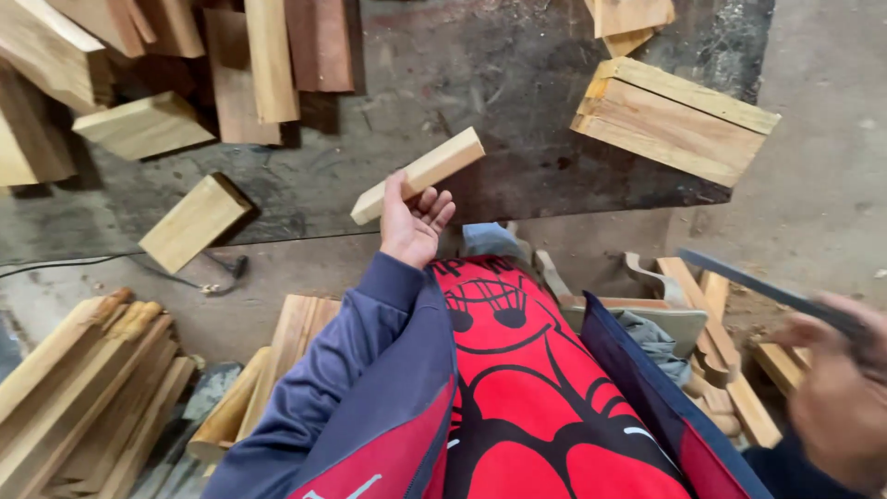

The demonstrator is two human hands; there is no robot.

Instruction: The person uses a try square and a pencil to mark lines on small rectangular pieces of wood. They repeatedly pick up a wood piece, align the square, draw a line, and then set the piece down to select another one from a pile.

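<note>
From the head cam I've got my left hand (pixel 413 225) up approx mid-frame, grip pinching a short pale wood block (pixel 419 174) by its lower end, thumb on one side, fingers (pixel 438 205) curled on the other; block is tilted, upper end pointing up-right, held above the dark worn surface (pixel 480 83), not touching it. My right hand (pixel 836 388) sits at the bottom-right edge, blurred, closed round the handle end of a long dark flat blade-like tool (pixel 762 289) that runs up-left from the fist; can't tell exactly what kind of tool. On the surface: a stack of two thick pale planks (pixel 674 118) at upper right, well apart from the held block; a smaller flat block (pixel 192 222) lying near the front-left edge; a jumble of offcuts (pixel 185 65) heaped top-left. Below, on the floor, a pile of long strips (pixel 83 388) at left, w/ more lengths just beside my left sleeve (pixel 360 370), which is dark blue. A red and black patterned garment (pixel 527 397) fills the lower centre. More wood scraps (pixel 711 333) lie near the right hand.
</note>
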